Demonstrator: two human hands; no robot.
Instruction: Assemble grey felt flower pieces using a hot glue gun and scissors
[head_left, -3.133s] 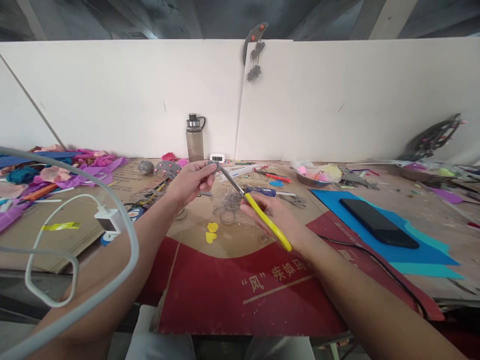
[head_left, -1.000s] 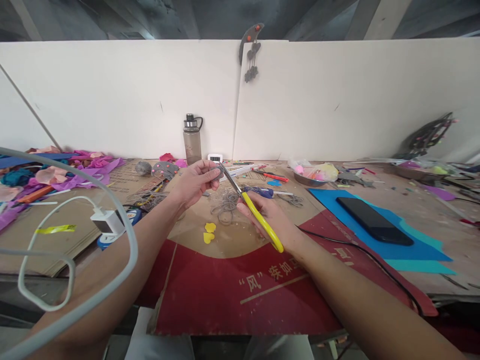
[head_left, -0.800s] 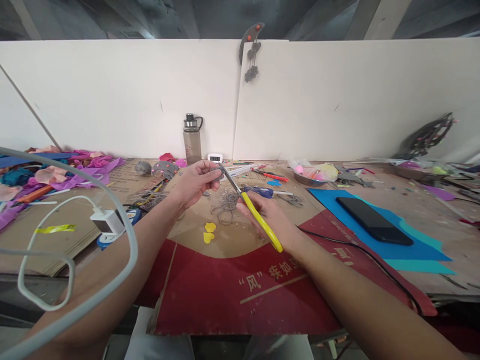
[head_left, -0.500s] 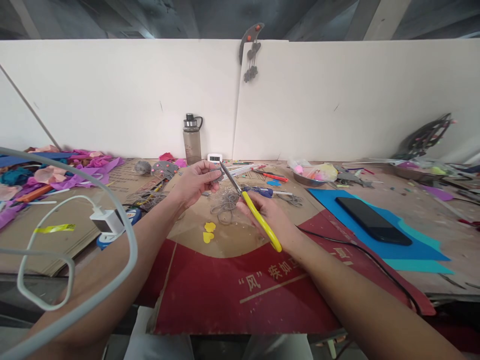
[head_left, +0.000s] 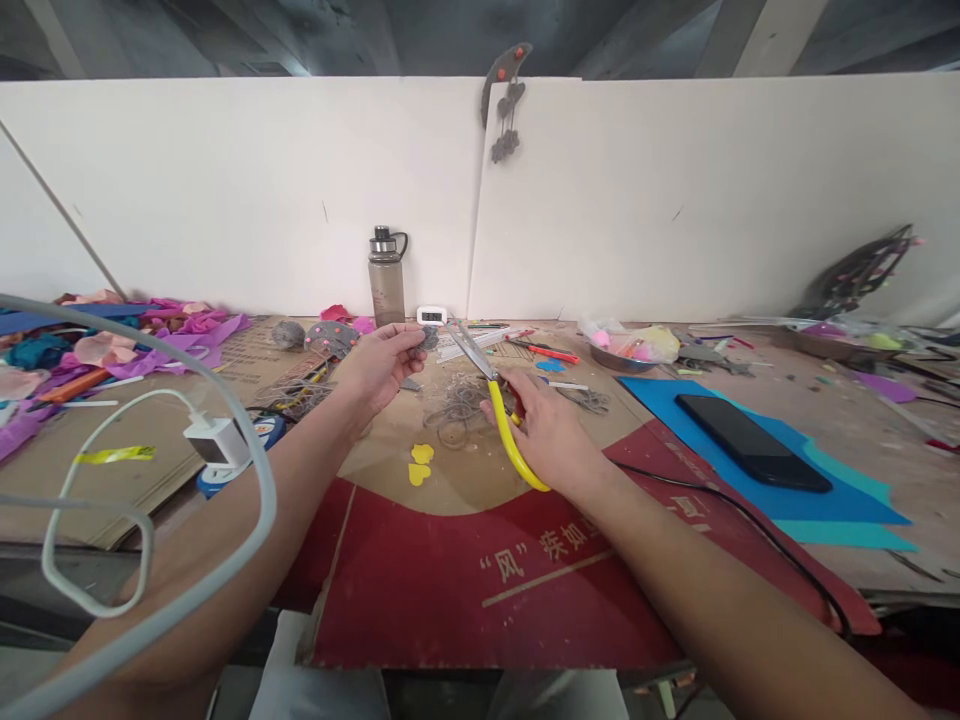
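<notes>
My left hand (head_left: 382,370) pinches a small grey felt piece (head_left: 428,338) between thumb and fingers. In my right hand (head_left: 544,425) are scissors with yellow handles (head_left: 510,445), their blades pointing up and left. The blade tips are near the felt piece but apart from it. Beneath the hands lies a tangle of grey yarn (head_left: 454,408). Two small yellow cut-outs (head_left: 420,464) rest on the red and tan cardboard (head_left: 435,580) closer to me.
A bottle (head_left: 386,275) and a small digital clock (head_left: 432,315) stand at the back. To the right, a black phone (head_left: 750,440) lies on blue sheets (head_left: 840,500). A white charger (head_left: 217,440) with a looping cable is at left, before colourful scraps (head_left: 150,345).
The scissors have drawn back right from the felt piece, and their handle has turned. My left hand has shifted slightly left and turned, showing more of the felt.
</notes>
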